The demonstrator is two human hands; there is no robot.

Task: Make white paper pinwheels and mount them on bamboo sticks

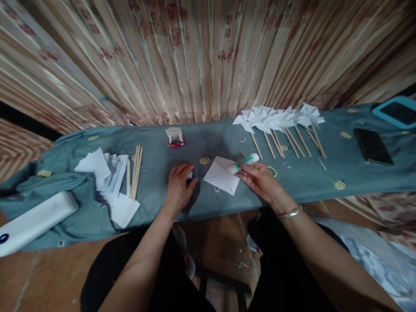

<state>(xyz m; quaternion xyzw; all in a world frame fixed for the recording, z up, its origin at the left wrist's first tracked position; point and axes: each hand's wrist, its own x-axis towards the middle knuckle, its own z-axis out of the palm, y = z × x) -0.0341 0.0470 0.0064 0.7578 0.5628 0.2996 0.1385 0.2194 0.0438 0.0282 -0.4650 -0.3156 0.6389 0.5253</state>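
Observation:
My right hand grips a green-and-white glue stick, tilted, with its pale end over a square of white paper. Cut lines run in from the corners of this paper, which lies flat on the cloth. To the left of it, my left hand rests low over the cloth with its fingers curled round a small white cap, mostly hidden by the fingers. A green ring, perhaps tape, lies partly behind my right hand.
Paper pinwheels on wooden sticks line the back right. A small red-and-white box of metal pins stands open at the back. On the left are loose sticks, white paper pieces and a long white case. A dark phone lies far right.

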